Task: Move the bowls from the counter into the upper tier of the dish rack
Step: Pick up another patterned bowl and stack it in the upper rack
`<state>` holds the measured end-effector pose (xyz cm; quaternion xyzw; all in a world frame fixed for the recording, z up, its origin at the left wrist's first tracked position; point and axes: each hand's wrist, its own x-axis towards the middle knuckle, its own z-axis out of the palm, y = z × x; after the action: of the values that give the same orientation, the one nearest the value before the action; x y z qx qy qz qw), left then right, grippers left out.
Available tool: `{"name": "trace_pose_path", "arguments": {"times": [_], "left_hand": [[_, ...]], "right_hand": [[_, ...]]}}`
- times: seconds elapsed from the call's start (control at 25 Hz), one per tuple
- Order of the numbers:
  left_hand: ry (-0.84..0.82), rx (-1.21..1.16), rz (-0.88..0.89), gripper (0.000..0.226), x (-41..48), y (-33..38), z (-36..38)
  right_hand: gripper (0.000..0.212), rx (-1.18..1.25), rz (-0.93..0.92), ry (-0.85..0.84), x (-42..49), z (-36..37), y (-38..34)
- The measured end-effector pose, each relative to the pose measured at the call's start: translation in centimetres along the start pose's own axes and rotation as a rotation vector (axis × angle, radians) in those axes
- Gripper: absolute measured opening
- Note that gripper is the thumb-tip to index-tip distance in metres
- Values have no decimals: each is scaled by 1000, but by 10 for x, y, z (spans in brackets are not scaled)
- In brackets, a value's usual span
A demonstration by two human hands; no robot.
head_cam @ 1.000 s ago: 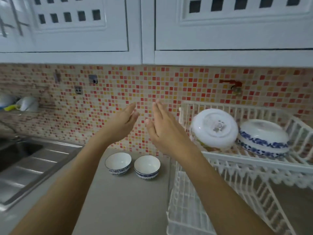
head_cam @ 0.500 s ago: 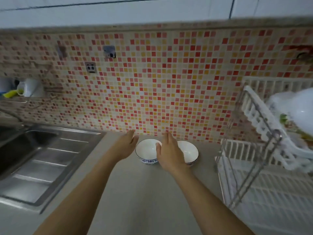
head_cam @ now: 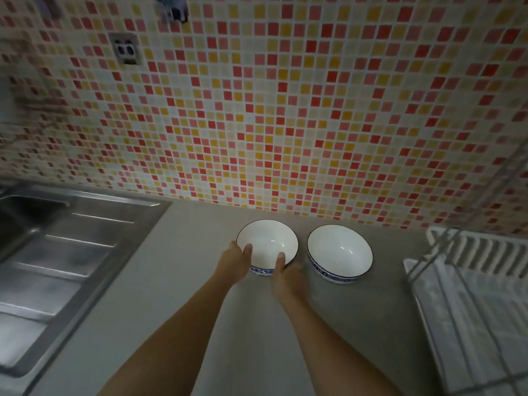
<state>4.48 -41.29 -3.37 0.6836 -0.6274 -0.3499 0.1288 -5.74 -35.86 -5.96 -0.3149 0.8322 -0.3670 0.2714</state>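
No lettering, label, brand, number or sign can be read anywhere here. The two bowls carry only a blue painted band near the foot (a pattern, not writing), and the wall plate far left on the tiles is too blurred to show any marking.

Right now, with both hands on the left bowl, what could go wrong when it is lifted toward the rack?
1. The left hand and right hand grip the left bowl only at its near rim, thumbs inside, so it could tip or slip.
2. The right bowl stands close beside it; a sideways swing might knock it.
3. The dish rack frame lies on the way and could be hit.
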Motion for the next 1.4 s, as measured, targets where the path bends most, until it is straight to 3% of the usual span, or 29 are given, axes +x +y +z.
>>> {"name": "trace_pose_path", "arguments": {"times": [0.28, 0.44, 0.6, 0.76, 0.92, 1.08, 1.2, 1.4], "left_hand": [[-24, -202, -166, 45, 7, 2, 10], [30, -463, -161, 38, -17, 14, -25], [75, -412, 54, 41, -62, 40, -77], [77, -248, 325, 42, -113, 70, -128], [120, -112, 625, 44, -165, 116, -153], [234, -255, 838, 42, -219, 172, -146], [355, -366, 941, 39, -258, 207, -132], [400, -345, 1146, 68, -307, 263, -87]], "right_hand": [[34, -44, -26, -78, 14, 15, 5], [40, 93, -126, -163, -7, -4, -12], [41, 187, -305, -183, -35, -47, -46], [43, 131, -464, -146, -53, -140, -86], [39, -181, -620, 61, -71, -241, -125], [36, -374, -715, 340, -102, -336, -145], [35, -403, -816, 489, -126, -387, -134], [36, -199, -1036, 695, -120, -463, -73]]}}
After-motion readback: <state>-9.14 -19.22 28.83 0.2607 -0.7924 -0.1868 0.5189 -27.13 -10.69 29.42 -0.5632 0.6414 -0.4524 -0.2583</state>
